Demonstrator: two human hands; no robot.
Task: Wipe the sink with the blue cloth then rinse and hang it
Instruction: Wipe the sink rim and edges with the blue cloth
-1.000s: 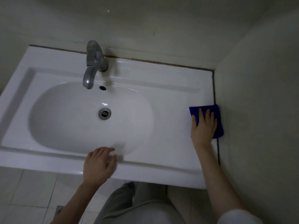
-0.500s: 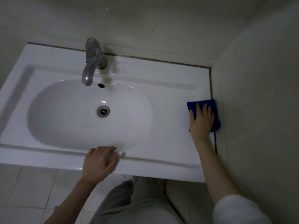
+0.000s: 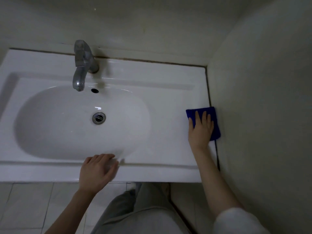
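Observation:
The white sink [image 3: 168,102] fills the view, its oval basin left of centre. A folded blue cloth [image 3: 215,124] lies flat on the sink's right ledge, close against the right wall. My right hand [image 3: 200,130] presses down on the cloth with the fingers spread and flat over it. My left hand [image 3: 97,169] rests on the sink's front rim with fingers loosely apart and nothing in it.
A metal faucet [image 3: 81,65] stands at the back of the basin, spout over an overflow hole. The drain [image 3: 99,118] sits at the basin's middle. Walls close in at the back and right. Tiled floor and my legs show below the sink.
My right hand has slid the cloth a little way along the right ledge, away from me. My left hand has stayed on the front rim. The camera has shifted slightly.

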